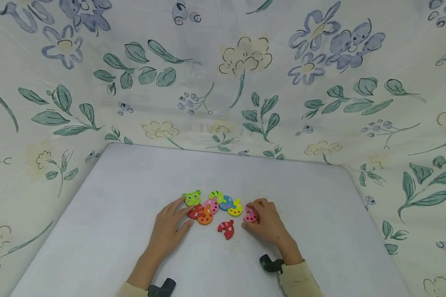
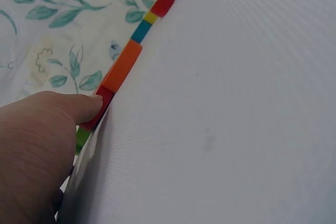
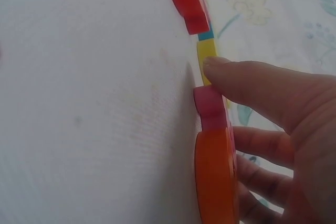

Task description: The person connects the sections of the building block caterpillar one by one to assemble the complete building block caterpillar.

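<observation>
White table (image 1: 115,214) under flowered cloth: left hand (image 1: 169,228), fingers flat, steadies the joined puzzle row (image 1: 212,205); right hand (image 1: 266,220) pinches a pink piece (image 1: 250,215) just right of it. Assembly under way; next, likely align and join it

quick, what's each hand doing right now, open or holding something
Left hand: open, straight fingers resting on the red piece and the green frog head piece.
Right hand: curled round the pink spotted piece, holding it.
</observation>
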A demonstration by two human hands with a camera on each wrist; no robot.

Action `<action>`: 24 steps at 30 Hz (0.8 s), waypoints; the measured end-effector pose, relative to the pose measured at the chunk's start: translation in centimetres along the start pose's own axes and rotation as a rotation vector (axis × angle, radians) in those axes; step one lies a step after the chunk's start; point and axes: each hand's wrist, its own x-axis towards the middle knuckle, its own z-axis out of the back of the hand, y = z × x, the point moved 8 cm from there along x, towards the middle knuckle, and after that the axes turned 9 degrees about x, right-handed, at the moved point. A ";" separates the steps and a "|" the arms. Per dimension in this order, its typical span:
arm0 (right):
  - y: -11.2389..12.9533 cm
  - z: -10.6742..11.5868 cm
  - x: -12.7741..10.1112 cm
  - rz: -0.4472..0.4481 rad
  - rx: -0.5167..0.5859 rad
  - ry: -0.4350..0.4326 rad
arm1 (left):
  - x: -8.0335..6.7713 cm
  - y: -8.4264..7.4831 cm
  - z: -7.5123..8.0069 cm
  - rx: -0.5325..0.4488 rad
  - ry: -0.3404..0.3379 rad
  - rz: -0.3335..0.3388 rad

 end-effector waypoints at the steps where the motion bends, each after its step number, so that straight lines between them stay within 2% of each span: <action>1: 0.0 0.0 0.0 0.001 0.000 0.001 | 0.0 0.0 0.0 0.001 -0.001 0.000; 9: -0.1 -0.1 0.0 0.010 -0.002 0.010 | 0.0 0.0 0.0 -0.002 -0.006 0.000; 16: -0.3 0.0 0.0 0.006 0.004 0.031 | -0.1 -0.3 0.3 0.004 -0.059 -0.030; 24: -0.4 0.1 0.0 0.000 0.027 0.042 | 0.0 -0.2 0.2 0.008 -0.043 -0.026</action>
